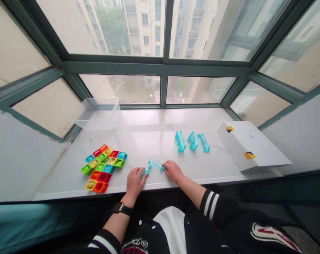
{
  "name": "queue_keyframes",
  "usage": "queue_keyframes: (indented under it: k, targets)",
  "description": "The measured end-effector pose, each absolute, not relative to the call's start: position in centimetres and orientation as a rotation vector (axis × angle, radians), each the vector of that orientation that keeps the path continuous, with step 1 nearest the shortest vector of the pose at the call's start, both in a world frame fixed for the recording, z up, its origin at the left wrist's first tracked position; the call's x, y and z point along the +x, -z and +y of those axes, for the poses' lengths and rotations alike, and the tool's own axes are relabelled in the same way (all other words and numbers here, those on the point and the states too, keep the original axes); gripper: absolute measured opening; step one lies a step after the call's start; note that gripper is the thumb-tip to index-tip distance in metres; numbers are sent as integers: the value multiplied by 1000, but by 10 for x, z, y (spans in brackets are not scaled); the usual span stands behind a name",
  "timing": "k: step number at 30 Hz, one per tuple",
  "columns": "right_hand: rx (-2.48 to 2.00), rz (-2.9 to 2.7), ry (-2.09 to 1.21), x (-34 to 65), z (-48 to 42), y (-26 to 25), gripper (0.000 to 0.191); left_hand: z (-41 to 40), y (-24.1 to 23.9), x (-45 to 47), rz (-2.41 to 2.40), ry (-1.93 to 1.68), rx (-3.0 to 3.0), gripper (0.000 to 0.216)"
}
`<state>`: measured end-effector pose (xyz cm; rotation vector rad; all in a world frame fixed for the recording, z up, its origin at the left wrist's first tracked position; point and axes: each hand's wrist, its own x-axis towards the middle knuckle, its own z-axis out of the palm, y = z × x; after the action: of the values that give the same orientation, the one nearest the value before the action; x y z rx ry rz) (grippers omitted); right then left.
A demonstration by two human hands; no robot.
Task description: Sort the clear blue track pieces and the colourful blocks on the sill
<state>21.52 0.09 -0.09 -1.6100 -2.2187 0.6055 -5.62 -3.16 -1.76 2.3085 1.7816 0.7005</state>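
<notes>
Near the sill's front edge, my left hand (135, 181) is closed on a clear teal plastic piece (145, 172), partly hidden by the fingers. A curved teal track piece (155, 164) lies between my hands, its left end meeting the piece in my left hand. Whether the two are joined, I cannot tell. My right hand (173, 170) pinches the right end of the curved piece. Farther right and back are more teal pieces: a straight stack (180, 141), a curved stack (193, 141) and a narrower stack (204, 142).
Several colourful square blocks (101, 167) lie grouped on the left of the white sill (146, 137). Behind them stands a clear plastic bin (100, 121). A white box (255, 146) with yellow-black tape sits on the right. Window frames (164, 67) bound the back.
</notes>
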Motion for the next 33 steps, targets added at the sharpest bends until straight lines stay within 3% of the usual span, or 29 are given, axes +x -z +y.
queue_keyframes:
  k: [8,14,21,24,27,33]
  targets:
    - [-1630,-1985,-512,298,-39,12,21,-17,7,-64,1675,-806,2124,33]
    - [-1557,-1914,-391,323,-67,24,29,18,4,-62,1779,-840,1389,41]
    - [-1588,-1937,-319,316,-64,27,31,45,-5,-18,1406,-931,661,44]
    - [-1587,-1940,-312,315,-65,25,30,47,-3,0,1317,-926,623,42]
    - [-1589,-1947,-302,314,-65,23,30,44,4,16,1366,-927,743,56]
    - [-1600,-1946,-299,314,-66,23,31,28,10,29,1549,-778,1433,58]
